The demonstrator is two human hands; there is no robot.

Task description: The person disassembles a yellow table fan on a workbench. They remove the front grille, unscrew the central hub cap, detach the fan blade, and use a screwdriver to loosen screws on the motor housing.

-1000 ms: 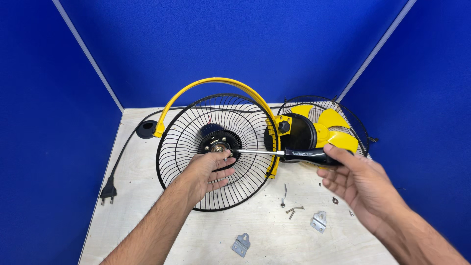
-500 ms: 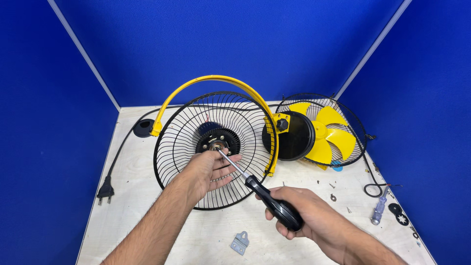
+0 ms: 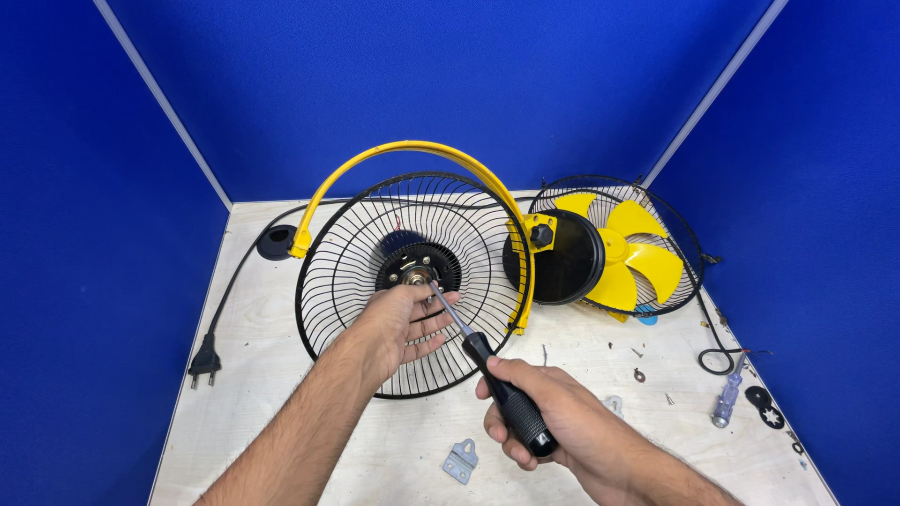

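A black wire fan guard (image 3: 356, 245) with a motor hub (image 3: 417, 272) at its centre stands tilted on the table, held in a yellow arched frame (image 3: 412, 150). My left hand (image 3: 403, 323) rests on the guard's wires just below the hub, fingers touching the grille. My right hand (image 3: 553, 412) grips the black handle of a screwdriver (image 3: 487, 365), whose metal tip reaches the hub. Behind to the right lies a second guard (image 3: 689, 234) holding yellow fan blades (image 3: 637, 253) and a black round cover (image 3: 562, 258).
A black power cord with plug (image 3: 203, 361) runs along the left side. A small metal bracket (image 3: 459, 462) lies near the front. A second screwdriver (image 3: 727, 398), black washers (image 3: 764, 408) and loose screws lie at the right. Blue walls enclose the wooden table (image 3: 262, 412).
My right hand brought the screwdriver from the right side down and left, and its tip now sits at the hub. My left hand stayed on the guard.
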